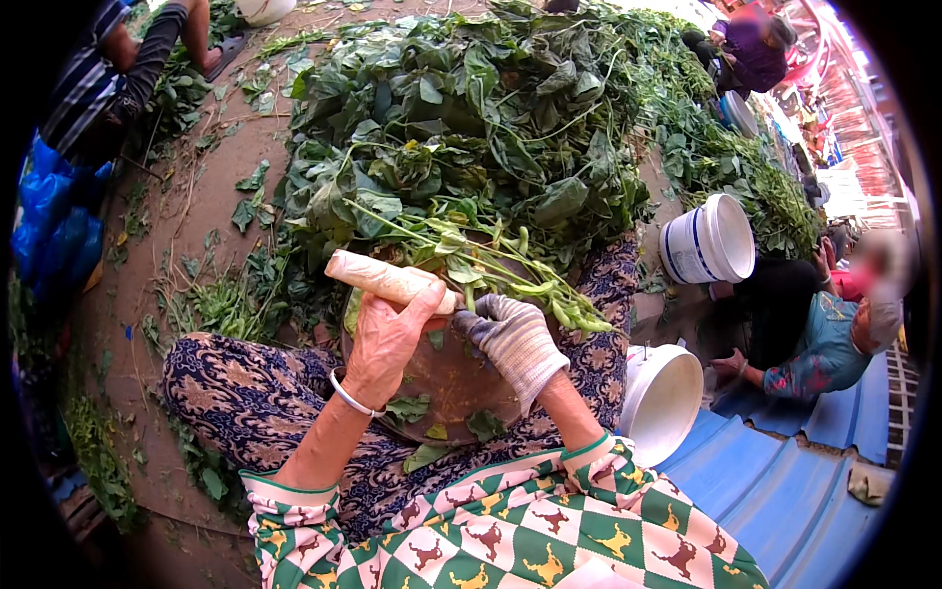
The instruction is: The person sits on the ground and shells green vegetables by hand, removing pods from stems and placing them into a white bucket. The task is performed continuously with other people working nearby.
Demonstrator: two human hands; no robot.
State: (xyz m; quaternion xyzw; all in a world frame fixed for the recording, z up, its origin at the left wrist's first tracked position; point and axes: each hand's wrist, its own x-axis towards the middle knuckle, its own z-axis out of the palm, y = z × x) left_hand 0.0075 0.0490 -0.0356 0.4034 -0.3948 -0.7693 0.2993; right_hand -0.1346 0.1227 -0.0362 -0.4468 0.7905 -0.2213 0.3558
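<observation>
Green bean-pod stalks [491, 270] lie across our round brown wooden block [451, 378] on our lap. Our gloved right hand [512, 336] clasps them; our bare left hand [388, 339] grips a pale wooden handle [378, 278]. We'd best keep fingers back. Beyond, leafy heap [471, 118], white plastic bucket [708, 239].

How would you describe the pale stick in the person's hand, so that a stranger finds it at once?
Start at the big heap of green leaves. Just below it, above the brown round block, the bare left hand grips a pale wooden handle. It is the only smooth, cream cylinder among the green stems.
</observation>
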